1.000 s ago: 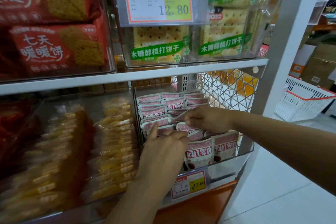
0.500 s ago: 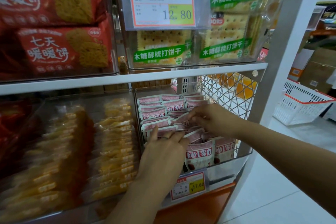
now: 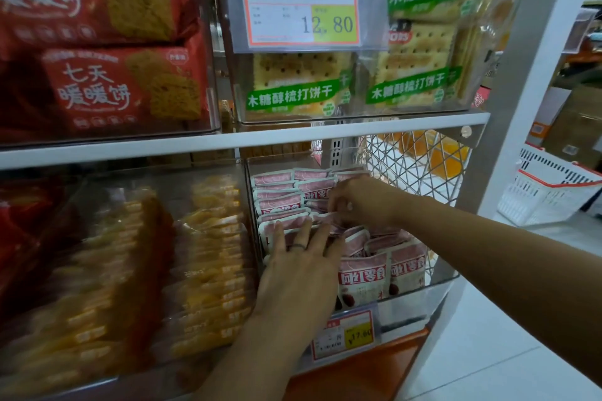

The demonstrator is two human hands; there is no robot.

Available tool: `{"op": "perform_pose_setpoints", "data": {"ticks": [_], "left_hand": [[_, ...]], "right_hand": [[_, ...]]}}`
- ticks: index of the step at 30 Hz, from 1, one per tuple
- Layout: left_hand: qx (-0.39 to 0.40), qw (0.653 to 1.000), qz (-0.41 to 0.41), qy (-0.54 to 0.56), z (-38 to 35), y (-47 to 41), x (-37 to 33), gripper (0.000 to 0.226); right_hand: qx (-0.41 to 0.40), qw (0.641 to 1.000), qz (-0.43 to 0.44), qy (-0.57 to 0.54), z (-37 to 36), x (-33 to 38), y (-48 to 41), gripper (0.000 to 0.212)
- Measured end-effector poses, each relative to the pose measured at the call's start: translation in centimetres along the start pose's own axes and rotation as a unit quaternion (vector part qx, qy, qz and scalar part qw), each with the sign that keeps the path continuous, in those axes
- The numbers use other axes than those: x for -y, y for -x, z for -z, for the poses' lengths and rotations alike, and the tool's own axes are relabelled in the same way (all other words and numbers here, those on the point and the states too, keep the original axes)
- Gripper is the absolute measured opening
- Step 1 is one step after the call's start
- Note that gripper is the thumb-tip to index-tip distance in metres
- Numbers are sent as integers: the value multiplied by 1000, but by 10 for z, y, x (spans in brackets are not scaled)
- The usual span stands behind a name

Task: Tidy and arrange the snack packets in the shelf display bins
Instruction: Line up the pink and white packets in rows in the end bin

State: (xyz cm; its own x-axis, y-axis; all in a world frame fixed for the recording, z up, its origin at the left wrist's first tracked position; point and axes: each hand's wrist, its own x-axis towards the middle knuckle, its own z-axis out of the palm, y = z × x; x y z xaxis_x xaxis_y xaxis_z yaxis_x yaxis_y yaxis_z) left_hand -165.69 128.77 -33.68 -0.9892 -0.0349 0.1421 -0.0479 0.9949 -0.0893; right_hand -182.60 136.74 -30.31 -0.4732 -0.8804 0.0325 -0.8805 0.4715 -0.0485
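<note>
Clear display bin [image 3: 444, 283] at the right of the lower shelf, pink-and-white snack packets [image 3: 280, 202] standing in rows inside, left hand [image 3: 299, 273] flat with fingers spread, pressing the near-left packets, right hand [image 3: 361, 202] farther in, fingers curled among the middle packets, grip too blurred to tell, yellow packets [image 3: 208, 257] in the bin to the left.

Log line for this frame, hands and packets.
phase: tidying | left hand: flat on pink snack packets in clear bin | right hand: fingers curled, pinching one packet mid-bin | front packets: uneven
</note>
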Motion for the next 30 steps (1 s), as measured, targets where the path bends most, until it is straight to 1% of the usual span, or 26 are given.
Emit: {"op": "perform_pose_setpoints", "data": {"ticks": [5,7,9,11,12,14,15,17,21,24,27,30], "left_hand": [[20,1000,5,7,1,-1,0,69],[22,1000,8,12,0,-1,0,67],[20,1000,7,12,-1,-1,0,66],[11,1000,10,14,-1,-1,0,65],[8,1000,11,14,-1,-1,0,65],[2,1000,12,14,-1,-1,-1,65],[-3,1000,12,15,-1,0,-1,64],[-22,1000,8,21,0,2,0,62],[-64,997,9,44,18,10,9,48],[-90,992,73,57,26,17,36,40],[-80,980,147,108,26,26,58,41],[-62,972,161,158,23,29,61,44]], "right_hand": [[-57,998,-32,25,-7,-9,6,16],[-42,998,-40,18,-10,-10,9,15],[-4,999,-32,0,-5,-10,10,13],[22,999,-24,-16,5,-9,8,16],[16,999,-23,-18,9,-8,5,19],[-29,999,-30,-13,14,-1,-3,24],[-49,998,-29,-25,15,4,-6,22],[-59,996,-8,-68,13,17,-15,19],[-45,991,25,-123,9,30,-29,26],[-21,993,21,-116,9,33,-42,36],[39,996,11,-75,5,44,-55,32],[102,993,-12,-58,7,51,-66,27]]}}
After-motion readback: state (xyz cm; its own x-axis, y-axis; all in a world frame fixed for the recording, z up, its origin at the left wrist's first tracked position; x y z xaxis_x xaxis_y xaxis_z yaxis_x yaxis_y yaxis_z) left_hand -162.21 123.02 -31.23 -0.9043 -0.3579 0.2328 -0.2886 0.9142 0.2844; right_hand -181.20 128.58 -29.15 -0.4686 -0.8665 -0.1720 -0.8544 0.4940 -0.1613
